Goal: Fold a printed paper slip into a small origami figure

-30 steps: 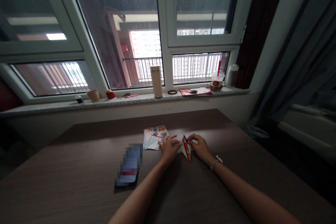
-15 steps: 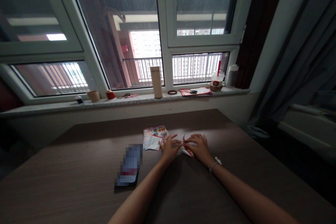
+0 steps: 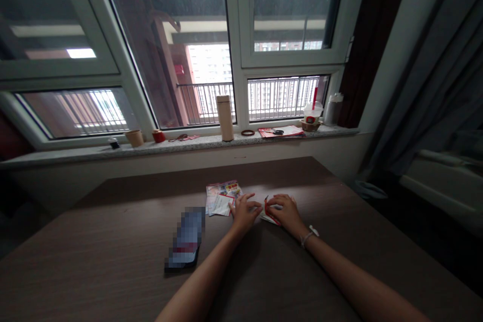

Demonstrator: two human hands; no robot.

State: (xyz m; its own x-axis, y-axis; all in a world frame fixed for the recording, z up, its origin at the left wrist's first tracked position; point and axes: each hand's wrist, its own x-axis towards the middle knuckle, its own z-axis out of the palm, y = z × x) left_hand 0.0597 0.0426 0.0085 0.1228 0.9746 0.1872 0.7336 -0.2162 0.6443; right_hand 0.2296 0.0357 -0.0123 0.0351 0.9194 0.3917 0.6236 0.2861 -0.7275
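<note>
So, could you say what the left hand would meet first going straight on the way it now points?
Probably the folded red-and-white paper under the right hand, though depth is hard to judge.

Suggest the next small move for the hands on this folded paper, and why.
Probably bring the left hand onto the red-and-white folded paper to steady it: only the right hand is pressing on it, while the left rests just beside it.

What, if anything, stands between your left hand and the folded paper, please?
Nothing visible does. The left hand lies right beside the folded paper, with no object between them. The right hand rests on the paper from the far side, and the leaflets lie on the left hand's other side.
</note>
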